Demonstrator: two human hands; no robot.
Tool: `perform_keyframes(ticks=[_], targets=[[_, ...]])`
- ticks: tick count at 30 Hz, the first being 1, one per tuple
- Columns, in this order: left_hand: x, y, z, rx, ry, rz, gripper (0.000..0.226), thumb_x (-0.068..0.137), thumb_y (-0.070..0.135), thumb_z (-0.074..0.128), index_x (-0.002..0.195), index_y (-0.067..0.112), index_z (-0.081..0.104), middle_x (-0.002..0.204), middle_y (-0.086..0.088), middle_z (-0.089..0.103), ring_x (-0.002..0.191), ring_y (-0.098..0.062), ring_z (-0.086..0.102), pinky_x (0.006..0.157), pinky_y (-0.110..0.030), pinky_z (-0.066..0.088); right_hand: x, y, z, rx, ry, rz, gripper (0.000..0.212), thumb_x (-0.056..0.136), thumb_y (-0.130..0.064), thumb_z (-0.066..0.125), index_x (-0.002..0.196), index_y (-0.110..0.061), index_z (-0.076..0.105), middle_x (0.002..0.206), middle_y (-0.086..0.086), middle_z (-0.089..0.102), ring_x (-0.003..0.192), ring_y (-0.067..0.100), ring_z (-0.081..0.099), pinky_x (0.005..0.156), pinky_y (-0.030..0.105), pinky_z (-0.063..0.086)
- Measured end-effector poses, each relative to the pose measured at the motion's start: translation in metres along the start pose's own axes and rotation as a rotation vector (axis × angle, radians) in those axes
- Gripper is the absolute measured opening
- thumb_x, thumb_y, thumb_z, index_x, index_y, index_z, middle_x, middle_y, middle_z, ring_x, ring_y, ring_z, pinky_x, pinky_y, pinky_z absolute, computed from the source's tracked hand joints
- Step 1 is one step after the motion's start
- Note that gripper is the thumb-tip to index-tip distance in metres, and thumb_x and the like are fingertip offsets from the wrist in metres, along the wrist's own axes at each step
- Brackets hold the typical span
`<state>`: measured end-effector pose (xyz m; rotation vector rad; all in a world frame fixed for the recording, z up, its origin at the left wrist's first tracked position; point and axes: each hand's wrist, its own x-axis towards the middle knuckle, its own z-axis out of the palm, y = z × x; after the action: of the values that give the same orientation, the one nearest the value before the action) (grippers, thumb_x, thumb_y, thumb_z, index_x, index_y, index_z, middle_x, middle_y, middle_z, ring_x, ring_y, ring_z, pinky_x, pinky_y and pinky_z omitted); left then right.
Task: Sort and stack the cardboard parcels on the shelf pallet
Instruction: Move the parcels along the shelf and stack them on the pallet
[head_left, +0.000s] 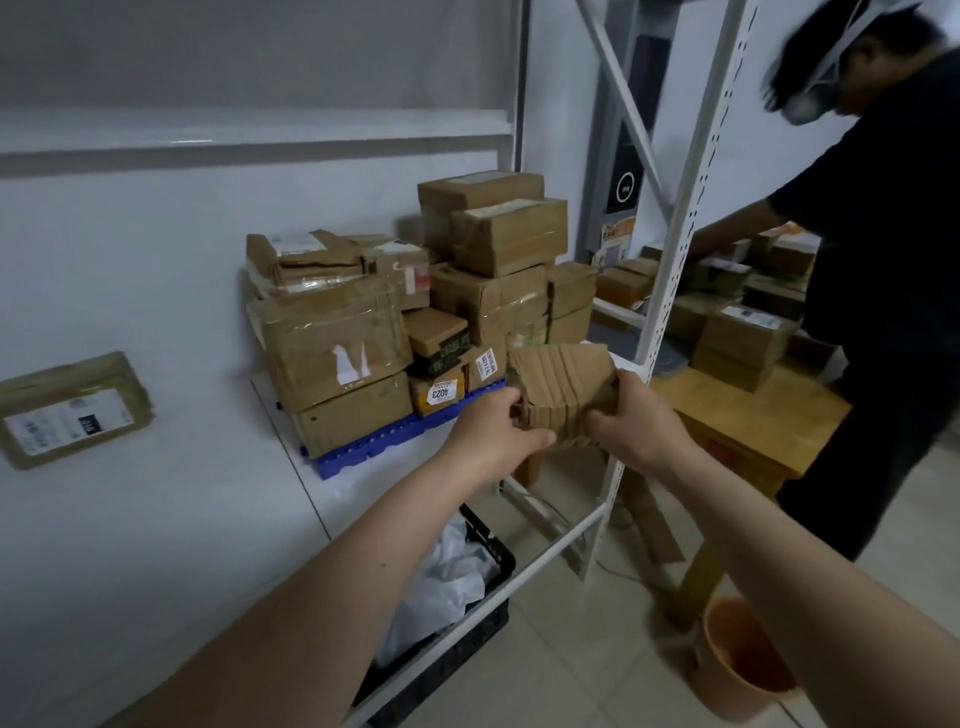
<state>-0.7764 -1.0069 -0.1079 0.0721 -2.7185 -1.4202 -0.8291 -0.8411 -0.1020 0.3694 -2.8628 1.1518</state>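
Parcel (563, 384), brown cardboard w/ ridged tape wrap, is held up in both hands just in front of the stacked parcels (415, 312) on the blue pallet (395, 436), near the shelf's front right corner. Left hand (493, 431) grips its left side, fingers curled round the edge; right hand (636, 421) grips the right side. Flat parcel (72, 410) lies apart, far left on the shelf (156, 519); a 2nd person (883, 260) works at the next rack.
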Motion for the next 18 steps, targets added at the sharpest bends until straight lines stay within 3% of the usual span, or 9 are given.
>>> perform_keyframes(ticks=[3, 6, 12, 14, 18], targets=[[0.035, 0.013, 0.011, 0.051, 0.013, 0.030, 0.028, 0.085, 0.028, 0.069, 0.110, 0.019, 0.064, 0.109, 0.004, 0.066, 0.097, -0.011, 0.059, 0.074, -0.022, 0.045, 0.032, 0.017, -0.009, 0.084, 0.038, -0.015, 0.051, 0.082, -0.029, 0.068, 0.124, -0.020, 0.041, 0.091, -0.012, 0.049, 0.083, 0.008, 0.056, 0.063, 0.021, 0.048], [0.076, 0.028, 0.019, 0.062, 0.031, 0.049, 0.029, 0.086, 0.027, 0.067, 0.114, 0.018, 0.064, 0.109, 0.001, 0.066, 0.100, -0.016, 0.060, 0.088, -0.033, 0.050, 0.070, 0.029, -0.020, 0.083, 0.086, -0.002, 0.067, 0.078, -0.040, 0.072, 0.131, -0.016, 0.039, 0.110, -0.002, 0.052, 0.096, 0.015, 0.056, 0.076, 0.029, 0.053], [0.161, 0.051, 0.027, 0.073, 0.041, 0.068, 0.020, 0.093, 0.016, 0.056, 0.111, 0.016, 0.064, 0.107, -0.001, 0.067, 0.100, -0.019, 0.061, 0.089, -0.038, 0.052, 0.155, 0.039, -0.040, 0.024, 0.135, 0.052, 0.105, 0.067, -0.052, 0.078, 0.146, -0.016, 0.020, 0.138, 0.009, 0.034, 0.124, 0.026, 0.042, 0.102, 0.046, 0.044], [0.188, 0.056, 0.028, 0.081, 0.040, 0.079, 0.020, 0.093, 0.013, 0.053, 0.110, 0.015, 0.064, 0.104, -0.003, 0.067, 0.096, -0.020, 0.062, 0.085, -0.037, 0.053, 0.181, 0.041, -0.044, 0.032, 0.148, 0.063, 0.116, 0.062, -0.055, 0.080, 0.149, -0.017, 0.013, 0.139, 0.010, 0.028, 0.128, 0.028, 0.036, 0.106, 0.047, 0.040], [0.231, 0.062, 0.037, 0.061, 0.033, 0.099, 0.017, 0.095, 0.012, 0.048, 0.104, 0.008, 0.062, 0.095, -0.013, 0.065, 0.073, -0.019, 0.055, 0.060, -0.026, 0.043, 0.225, 0.051, -0.046, 0.018, 0.230, 0.056, 0.128, 0.054, -0.059, 0.082, 0.149, -0.019, 0.006, 0.139, 0.011, 0.021, 0.131, 0.031, 0.026, 0.109, 0.046, 0.034]])
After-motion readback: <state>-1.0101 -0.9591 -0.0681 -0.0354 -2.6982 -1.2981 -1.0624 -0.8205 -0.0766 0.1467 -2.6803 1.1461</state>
